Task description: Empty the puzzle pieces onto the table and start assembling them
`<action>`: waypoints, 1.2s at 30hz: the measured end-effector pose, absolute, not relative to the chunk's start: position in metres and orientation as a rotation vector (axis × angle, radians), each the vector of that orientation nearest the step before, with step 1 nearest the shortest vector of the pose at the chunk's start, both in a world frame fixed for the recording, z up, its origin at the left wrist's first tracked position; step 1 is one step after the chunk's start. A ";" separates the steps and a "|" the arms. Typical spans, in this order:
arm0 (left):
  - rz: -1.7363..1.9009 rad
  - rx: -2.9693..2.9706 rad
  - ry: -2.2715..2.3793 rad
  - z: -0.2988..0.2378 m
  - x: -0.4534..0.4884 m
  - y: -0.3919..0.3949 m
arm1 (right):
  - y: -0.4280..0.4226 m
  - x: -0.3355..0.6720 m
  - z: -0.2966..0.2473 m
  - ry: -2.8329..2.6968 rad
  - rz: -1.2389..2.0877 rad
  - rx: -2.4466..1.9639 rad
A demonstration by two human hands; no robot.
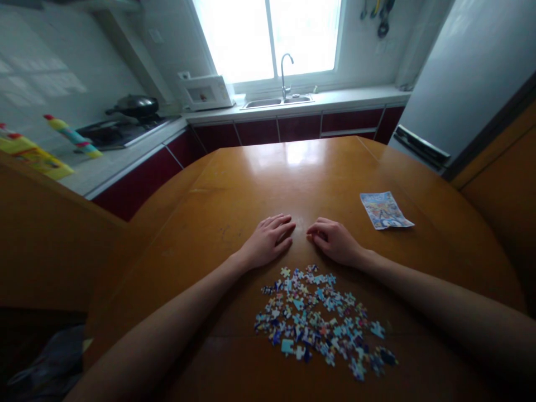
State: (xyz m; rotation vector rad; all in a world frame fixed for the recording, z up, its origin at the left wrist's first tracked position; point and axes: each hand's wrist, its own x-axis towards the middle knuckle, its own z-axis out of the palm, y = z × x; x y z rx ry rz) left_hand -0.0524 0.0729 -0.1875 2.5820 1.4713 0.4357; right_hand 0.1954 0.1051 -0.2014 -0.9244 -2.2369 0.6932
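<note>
My left hand (268, 241) lies palm down on the wooden table (201, 234), its fingers stretched and slightly spread, holding nothing. Across a small gap, my right hand (334, 241) rests on the same tabletop with loosely bent fingers and the thumb apart from them; no object shows in it. Between my forearms, nearer to me, lies a loose spread of many small jigsaw puzzle pieces (312, 321) in light blue, white, purple and yellow. Neither hand touches the pieces. To the right of my right hand is a creased printed sheet (384, 210) with a colourful picture.
Beyond the table, a counter holds a sink (278, 102) with a tap (284, 72) and a white microwave (208, 92). At left are a stove with a black wok (136, 105) and yellow bottles (36, 156). A refrigerator (469, 78) stands at right.
</note>
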 end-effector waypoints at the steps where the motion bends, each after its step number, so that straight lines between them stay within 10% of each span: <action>1: 0.437 2.577 1.470 -0.187 -0.052 0.073 | 0.105 0.196 -0.202 -2.236 0.699 -0.921; 36: 0.377 2.534 1.538 -0.191 -0.053 0.063 | 0.099 0.200 -0.202 -2.003 0.893 -0.927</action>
